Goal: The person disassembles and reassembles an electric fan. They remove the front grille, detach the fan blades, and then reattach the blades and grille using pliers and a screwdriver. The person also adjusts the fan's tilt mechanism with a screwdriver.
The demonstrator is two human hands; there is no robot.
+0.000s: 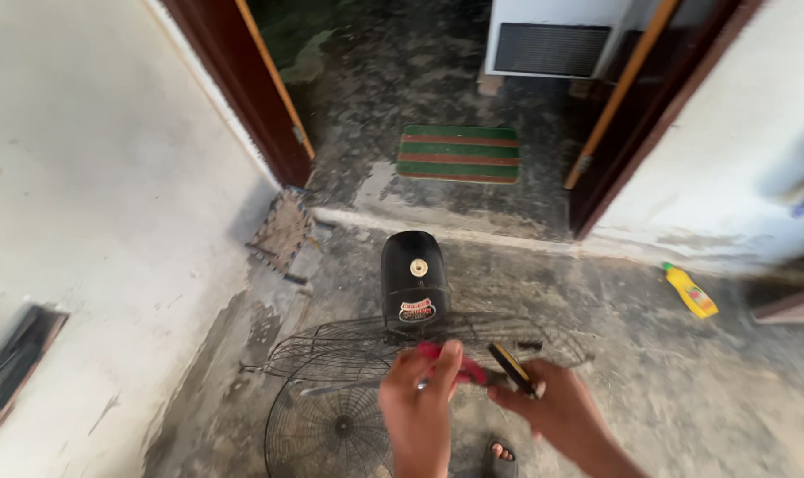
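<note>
A black fan motor housing (pixel 414 280) stands upright with a wire fan guard (pixel 349 350) around it, and a second round guard (pixel 331 429) lies lower left. My left hand (pixel 419 412) grips the red handles of a tool, likely pliers (pixel 459 367), just in front of the guard. My right hand (pixel 557 412) holds a black and yellow handled tool (pixel 511 367), touching the red tool. The working tips are hidden behind my fingers.
An open doorway leads to a striped green and red mat (pixel 459 153) and a white appliance (pixel 557 37). A yellow bottle (pixel 691 291) lies at the right wall. A small woven frame (pixel 282 232) leans by the left door. A sandalled foot (pixel 501 457) shows below.
</note>
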